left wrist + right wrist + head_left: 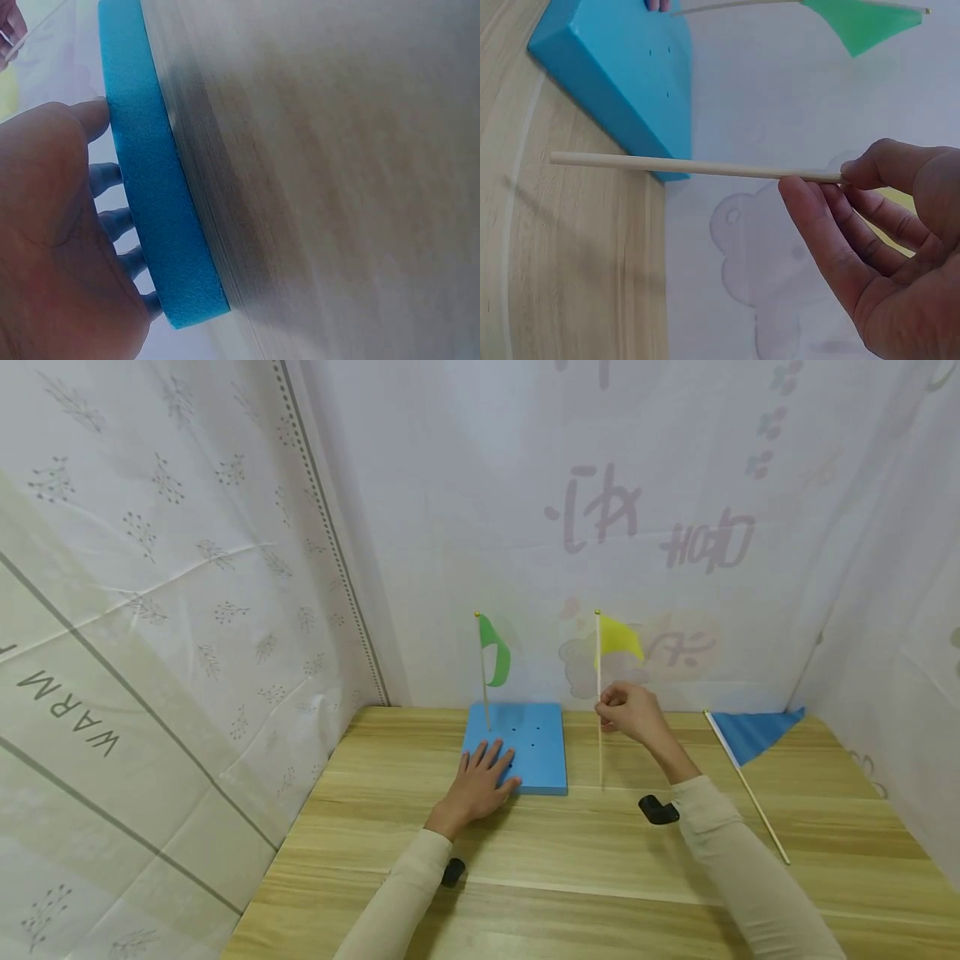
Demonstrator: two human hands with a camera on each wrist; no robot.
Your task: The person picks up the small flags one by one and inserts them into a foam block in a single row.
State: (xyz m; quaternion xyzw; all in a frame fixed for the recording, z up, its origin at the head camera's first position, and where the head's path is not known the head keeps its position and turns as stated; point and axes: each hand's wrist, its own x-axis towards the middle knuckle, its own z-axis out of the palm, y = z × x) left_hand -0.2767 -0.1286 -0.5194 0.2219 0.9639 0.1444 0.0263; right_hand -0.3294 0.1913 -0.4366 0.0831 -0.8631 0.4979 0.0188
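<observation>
My left hand [477,783] rests with spread fingers on the near left part of a blue foam block [547,768]. Small dark holes dot the block's top. A green flag [497,668] stands upright in it, just beyond the fingertips. My right hand [632,714] pinches the wooden stick of a yellow flag [619,638] between thumb and fingers, right of the block. The stick is close to vertical, its bare lower end pointing down beside the block. In the right wrist view, that bare stick [667,163] sticks out past the fingertips, above the tabletop.
A blue triangular flag [757,737] lies on the wooden table [570,860] at the right, its stick slanting toward the front. Patterned curtains [480,527] hang behind and at both sides. Black wrist devices [658,810] sit near both sleeves.
</observation>
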